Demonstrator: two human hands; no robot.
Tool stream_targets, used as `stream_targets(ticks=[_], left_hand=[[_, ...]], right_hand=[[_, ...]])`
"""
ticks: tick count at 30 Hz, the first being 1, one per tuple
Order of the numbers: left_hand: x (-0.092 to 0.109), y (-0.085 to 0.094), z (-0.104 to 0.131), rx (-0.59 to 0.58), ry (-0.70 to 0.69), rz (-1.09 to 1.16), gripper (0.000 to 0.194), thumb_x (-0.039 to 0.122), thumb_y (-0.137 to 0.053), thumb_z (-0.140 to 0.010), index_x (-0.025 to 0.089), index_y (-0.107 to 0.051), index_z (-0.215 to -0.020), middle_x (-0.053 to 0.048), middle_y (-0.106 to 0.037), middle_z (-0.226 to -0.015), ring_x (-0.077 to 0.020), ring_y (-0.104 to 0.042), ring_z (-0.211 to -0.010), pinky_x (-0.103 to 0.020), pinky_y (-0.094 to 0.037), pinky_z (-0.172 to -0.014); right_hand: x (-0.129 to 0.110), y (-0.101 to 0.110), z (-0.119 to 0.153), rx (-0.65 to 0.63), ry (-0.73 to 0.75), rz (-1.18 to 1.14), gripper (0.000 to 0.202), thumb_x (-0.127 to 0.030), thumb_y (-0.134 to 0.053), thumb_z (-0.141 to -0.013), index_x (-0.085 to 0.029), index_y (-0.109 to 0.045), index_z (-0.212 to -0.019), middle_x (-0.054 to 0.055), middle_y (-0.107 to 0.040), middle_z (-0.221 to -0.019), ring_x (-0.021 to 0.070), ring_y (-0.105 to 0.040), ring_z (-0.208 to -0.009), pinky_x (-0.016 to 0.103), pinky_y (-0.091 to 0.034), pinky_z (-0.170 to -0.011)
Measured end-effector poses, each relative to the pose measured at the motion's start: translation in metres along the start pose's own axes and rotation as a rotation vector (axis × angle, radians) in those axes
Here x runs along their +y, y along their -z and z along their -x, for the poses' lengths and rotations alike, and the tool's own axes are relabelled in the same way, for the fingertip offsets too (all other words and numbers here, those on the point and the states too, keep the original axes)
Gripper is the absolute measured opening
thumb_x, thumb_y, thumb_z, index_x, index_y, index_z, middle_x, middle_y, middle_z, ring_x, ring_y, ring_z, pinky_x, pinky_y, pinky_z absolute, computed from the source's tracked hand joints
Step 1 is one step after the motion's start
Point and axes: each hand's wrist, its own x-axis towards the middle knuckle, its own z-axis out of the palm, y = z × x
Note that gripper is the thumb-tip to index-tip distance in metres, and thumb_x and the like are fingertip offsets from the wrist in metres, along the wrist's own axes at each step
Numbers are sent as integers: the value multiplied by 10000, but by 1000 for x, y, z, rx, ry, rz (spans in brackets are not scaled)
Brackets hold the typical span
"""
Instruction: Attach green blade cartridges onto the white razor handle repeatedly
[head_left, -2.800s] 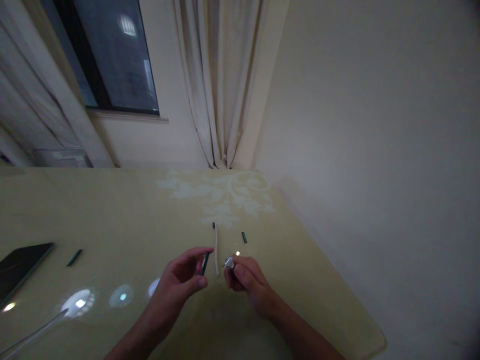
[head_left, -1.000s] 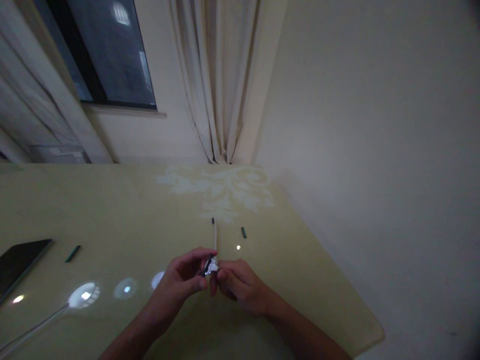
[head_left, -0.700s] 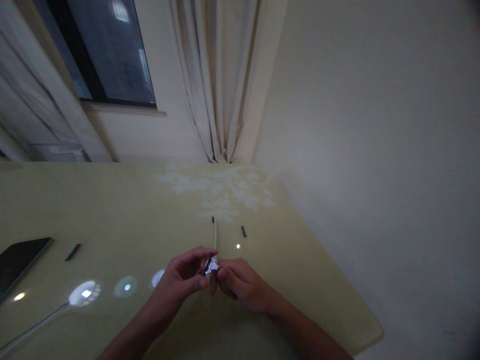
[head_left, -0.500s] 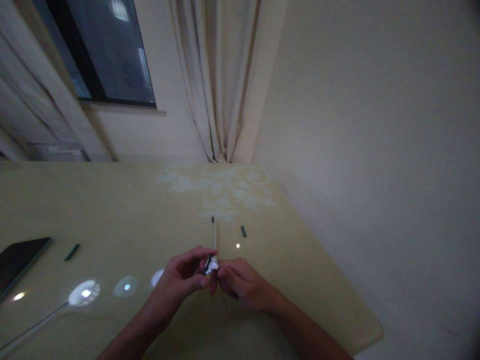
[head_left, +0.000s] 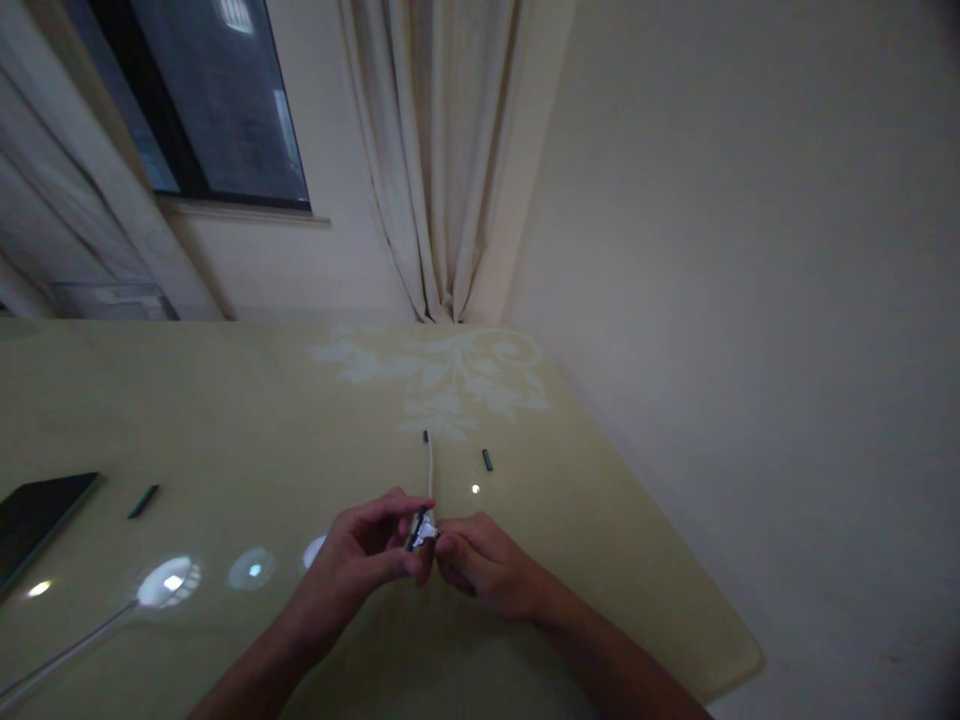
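My left hand [head_left: 367, 545] pinches a small silver-and-black piece [head_left: 422, 530] between thumb and fingers, above the table. Its face is shiny like metal or foil and one edge is black; the exact kind does not show. Close against its right side, my right hand [head_left: 476, 560] has thumb and forefinger pressed together. Whatever these fingers hold is hidden. A short white cable [head_left: 431, 468] with a dark tip runs away from me just behind the piece; whether it joins the piece cannot be made out.
On the pale yellow table [head_left: 300, 400] a small dark strip [head_left: 487, 460] lies beyond my right hand. Another dark strip [head_left: 143, 501] and a flat dark tablet-like slab [head_left: 45, 515] are on the left. A white cord [head_left: 67, 655] crosses the lower left. A wall [head_left: 735, 300] borders the right side.
The silver-and-black piece has tilted slightly between my fingers. Both hands stay nearly in place, and the view has shifted a little.
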Motion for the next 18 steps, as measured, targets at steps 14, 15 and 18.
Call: stream_targets(ticks=[14,15,18], left_hand=[[-7,12,-2,-7,24,-101,455,209,-1016,-580,226,-889,-1016,24,-555,-733,-145,-572,-680,-270,-479,-632],[-7,12,-2,-6,31,-112,454,211,-1016,-584,224,-888,-1019,24,-552,-739,-147,-569,-687,-271,-478,-636],[-8,13,-2,-1,53,-138,456,219,-1014,-592,221,-883,-1029,22,-548,-758,-152,-573,-710,-273,-480,-655]], right_hand=[[5,1,1,21,4,150,638,-700,-397,-1081,-166,-650,-839,-47,-430,-622,106,-388,-561,242,-319,-570],[5,1,1,30,7,160,635,-703,-397,-1079,-171,-628,-820,-47,-434,-621,106,-392,-562,243,-321,-574],[7,0,1,51,14,197,636,-711,-394,-1076,-181,-571,-770,-45,-447,-620,102,-400,-558,244,-326,-579]])
